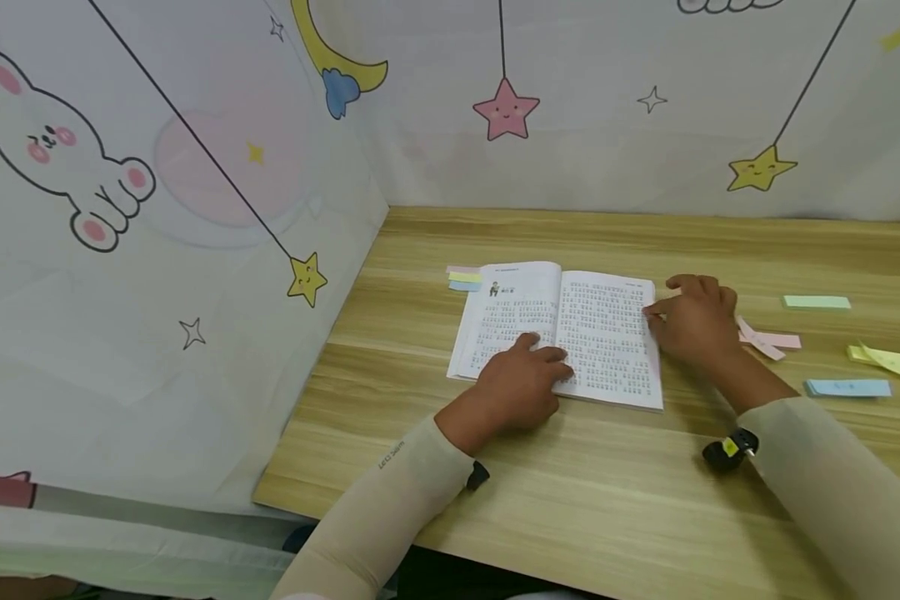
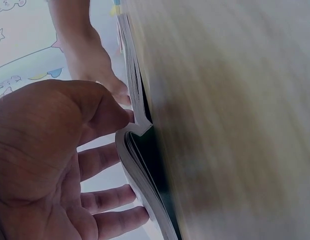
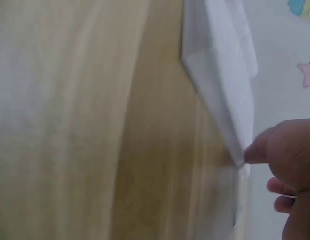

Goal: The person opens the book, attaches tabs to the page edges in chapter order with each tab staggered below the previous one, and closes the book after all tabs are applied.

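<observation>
At the left, coloured tabs [image 1: 465, 277] jut from an open book [image 1: 607, 346] lying on the table [image 1: 570, 508]. The left hand [image 1: 521, 383], fingers spread, rests across the lower pages near the fold, seemingly keeping them flat; the right hand [image 1: 696, 321] touches the right edge, though whether it pinches anything cannot be told. Paper strips [image 1: 847, 388] lie farther right, probably for easy reach. Unlike the head view, the left wrist view shows the book end-on, dipping at its spine.

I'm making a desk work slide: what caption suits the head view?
Left hand on an open book, right hand at its right edge, paper strips on the table.
</observation>
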`<state>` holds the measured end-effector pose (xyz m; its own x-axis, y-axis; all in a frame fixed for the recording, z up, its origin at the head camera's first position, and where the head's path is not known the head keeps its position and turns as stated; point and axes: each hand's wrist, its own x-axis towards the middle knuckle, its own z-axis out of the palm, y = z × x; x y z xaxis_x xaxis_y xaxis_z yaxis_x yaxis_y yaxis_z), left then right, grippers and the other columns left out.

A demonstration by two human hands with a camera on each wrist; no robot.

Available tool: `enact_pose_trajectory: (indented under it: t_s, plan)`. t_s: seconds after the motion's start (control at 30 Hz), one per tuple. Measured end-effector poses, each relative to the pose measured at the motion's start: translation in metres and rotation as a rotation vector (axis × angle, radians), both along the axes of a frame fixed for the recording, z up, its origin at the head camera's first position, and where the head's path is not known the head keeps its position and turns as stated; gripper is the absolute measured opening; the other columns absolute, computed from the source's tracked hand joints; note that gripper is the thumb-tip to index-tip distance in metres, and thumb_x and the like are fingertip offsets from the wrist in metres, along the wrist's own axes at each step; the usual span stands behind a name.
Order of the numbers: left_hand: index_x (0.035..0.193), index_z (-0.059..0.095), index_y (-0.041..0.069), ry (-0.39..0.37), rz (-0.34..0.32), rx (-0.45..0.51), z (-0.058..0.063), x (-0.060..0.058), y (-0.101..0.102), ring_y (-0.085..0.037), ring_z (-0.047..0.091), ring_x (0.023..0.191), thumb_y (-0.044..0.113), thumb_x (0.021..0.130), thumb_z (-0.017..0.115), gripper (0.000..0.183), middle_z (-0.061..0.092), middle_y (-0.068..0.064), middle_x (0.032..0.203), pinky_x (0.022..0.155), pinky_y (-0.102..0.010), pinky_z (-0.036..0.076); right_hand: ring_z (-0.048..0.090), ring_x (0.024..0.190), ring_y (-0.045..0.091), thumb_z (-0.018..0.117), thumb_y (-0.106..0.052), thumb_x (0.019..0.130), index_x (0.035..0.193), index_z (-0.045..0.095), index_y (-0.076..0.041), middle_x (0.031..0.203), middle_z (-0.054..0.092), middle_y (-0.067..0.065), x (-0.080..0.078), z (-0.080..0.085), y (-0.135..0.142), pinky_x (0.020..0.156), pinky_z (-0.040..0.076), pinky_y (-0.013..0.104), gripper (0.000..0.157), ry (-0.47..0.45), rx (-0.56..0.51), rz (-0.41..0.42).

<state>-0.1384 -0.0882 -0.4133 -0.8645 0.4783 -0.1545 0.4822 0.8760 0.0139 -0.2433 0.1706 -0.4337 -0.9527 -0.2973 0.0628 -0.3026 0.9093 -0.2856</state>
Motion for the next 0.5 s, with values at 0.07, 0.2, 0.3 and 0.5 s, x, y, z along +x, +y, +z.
enact_pose_trajectory:
  t_s: [0.07,0.2,0.3,0.5]
  plan:
    - [0.127,0.057,0.036,0.001,0.003,-0.009,0.000,0.000,0.001,-0.026,0.028,0.133,0.031,0.087,0.059,0.041,0.043,0.013,0.139,0.087,-0.040,0.046,0.021,0.123,0.049,0.055,-0.016,0.090,0.112,0.070,-0.007,0.135,0.036,0.024,0.008,0.003,0.002,0.090,0.010,0.063,0.028,-0.021,0.034,0.046]
    - [0.127,0.058,0.037,0.005,0.000,-0.023,0.000,-0.001,0.002,-0.025,0.029,0.133,0.032,0.088,0.057,0.040,0.044,0.014,0.139,0.085,-0.039,0.047,0.025,0.123,0.049,0.058,-0.013,0.087,0.108,0.072,-0.012,0.134,0.040,0.023,0.030,0.007,0.006,0.088,0.015,0.064,0.026,-0.044,0.044,0.147]
    - [0.127,0.058,0.036,0.006,-0.004,-0.016,-0.001,-0.001,0.002,-0.024,0.030,0.132,0.033,0.089,0.057,0.038,0.045,0.013,0.138,0.084,-0.037,0.047,0.035,0.118,0.046,0.064,-0.008,0.081,0.094,0.077,-0.014,0.126,0.050,0.020,0.050,0.009,0.010,0.088,0.021,0.063,0.018,0.003,-0.005,0.254]
    - [0.121,0.060,0.030,0.048,-0.032,-0.003,-0.001,-0.003,0.007,-0.020,0.040,0.109,0.045,0.087,0.062,0.037,0.052,0.010,0.125,0.069,-0.030,0.045,0.058,0.091,0.025,0.063,-0.009,0.082,0.087,0.073,-0.010,0.094,0.065,0.006,0.089,0.014,0.012,0.080,0.045,0.044,0.011,0.008,-0.057,0.368]
